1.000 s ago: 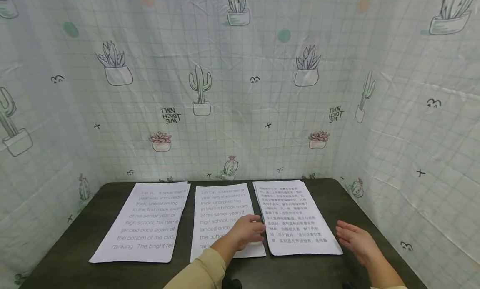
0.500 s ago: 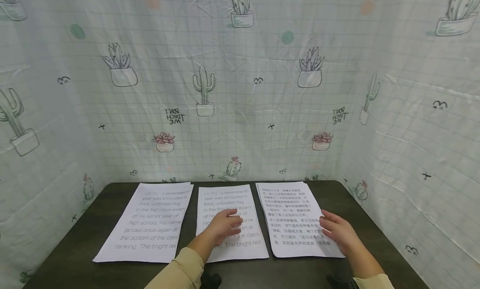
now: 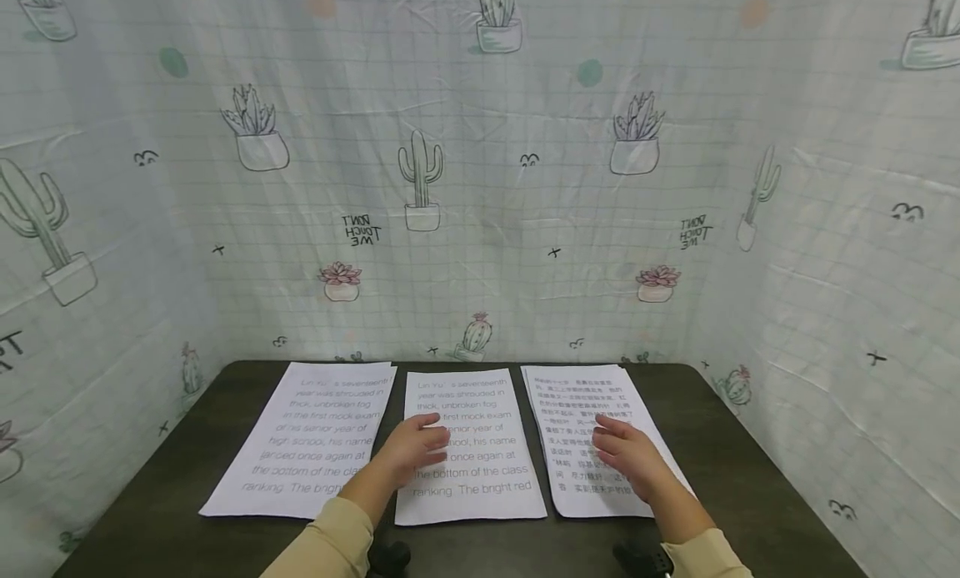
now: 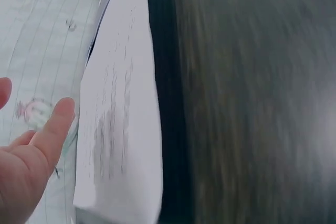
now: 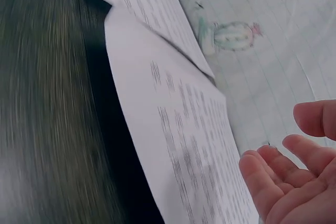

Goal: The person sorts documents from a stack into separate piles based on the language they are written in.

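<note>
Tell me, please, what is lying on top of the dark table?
Three printed sheets lie side by side on the table: left sheet, middle sheet, right sheet. The left hand and right hand hide some text.

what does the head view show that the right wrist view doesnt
Only the head view shows all three stacks side by side on the dark table: the left sheet, the middle sheet and the right sheet, plus the left hand over the middle sheet's left edge.
Only the right wrist view shows the right hand's palm side, its fingers relaxed and holding nothing.
Both show the right hand over the right sheet, the table and the cactus-print backdrop.
</note>
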A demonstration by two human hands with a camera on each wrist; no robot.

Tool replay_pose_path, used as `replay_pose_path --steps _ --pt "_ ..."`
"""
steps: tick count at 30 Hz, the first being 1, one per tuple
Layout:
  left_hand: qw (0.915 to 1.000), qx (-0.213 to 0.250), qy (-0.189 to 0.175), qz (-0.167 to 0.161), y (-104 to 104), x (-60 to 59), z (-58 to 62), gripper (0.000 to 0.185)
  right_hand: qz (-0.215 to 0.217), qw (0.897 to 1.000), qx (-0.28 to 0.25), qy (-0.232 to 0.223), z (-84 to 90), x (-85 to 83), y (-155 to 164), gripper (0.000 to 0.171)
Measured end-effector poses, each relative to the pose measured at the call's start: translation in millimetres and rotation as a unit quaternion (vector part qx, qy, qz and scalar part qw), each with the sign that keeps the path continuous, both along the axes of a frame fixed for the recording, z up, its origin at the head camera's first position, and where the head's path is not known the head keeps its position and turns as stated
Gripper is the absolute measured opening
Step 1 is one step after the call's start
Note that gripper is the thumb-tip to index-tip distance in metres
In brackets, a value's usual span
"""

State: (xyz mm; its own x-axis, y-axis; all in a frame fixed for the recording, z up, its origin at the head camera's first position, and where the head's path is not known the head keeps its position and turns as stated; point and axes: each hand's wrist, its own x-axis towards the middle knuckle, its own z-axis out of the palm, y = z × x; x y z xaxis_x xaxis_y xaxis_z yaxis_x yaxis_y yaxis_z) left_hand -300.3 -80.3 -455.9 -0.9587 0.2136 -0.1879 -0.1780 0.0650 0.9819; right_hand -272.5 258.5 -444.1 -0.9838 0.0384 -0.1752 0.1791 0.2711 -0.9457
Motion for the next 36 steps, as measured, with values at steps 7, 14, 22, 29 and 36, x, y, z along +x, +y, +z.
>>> replay_pose_path --steps 7,14,22,29,36 --pt "0.9993 -0.008 0.02 0.032 -27 -3.6 3.2 0.062 0.022 1.0 -0.006 0.012 3.0 -6.4 -30 0.053" --pt "0.9985 -0.015 0.02 0.05 -50 -4.6 1.2 0.061 0.035 0.999 -0.035 0.016 3.9 -10.7 -53 0.052" --pt "0.9973 -0.016 0.0 0.072 -63 -1.4 -4.4 0.06 0.04 0.999 -0.033 -0.004 -1.5 -10.8 -71 0.052" --pt "0.9979 -0.019 -0.019 0.059 -62 4.6 -12.3 0.063 0.041 0.998 -0.023 -0.028 -7.3 -5.1 -77 0.051" --pt "0.9976 -0.011 -0.034 0.059 -62 10.0 -16.7 0.063 0.043 0.998 -0.013 -0.043 -10.0 1.1 -78 0.051"
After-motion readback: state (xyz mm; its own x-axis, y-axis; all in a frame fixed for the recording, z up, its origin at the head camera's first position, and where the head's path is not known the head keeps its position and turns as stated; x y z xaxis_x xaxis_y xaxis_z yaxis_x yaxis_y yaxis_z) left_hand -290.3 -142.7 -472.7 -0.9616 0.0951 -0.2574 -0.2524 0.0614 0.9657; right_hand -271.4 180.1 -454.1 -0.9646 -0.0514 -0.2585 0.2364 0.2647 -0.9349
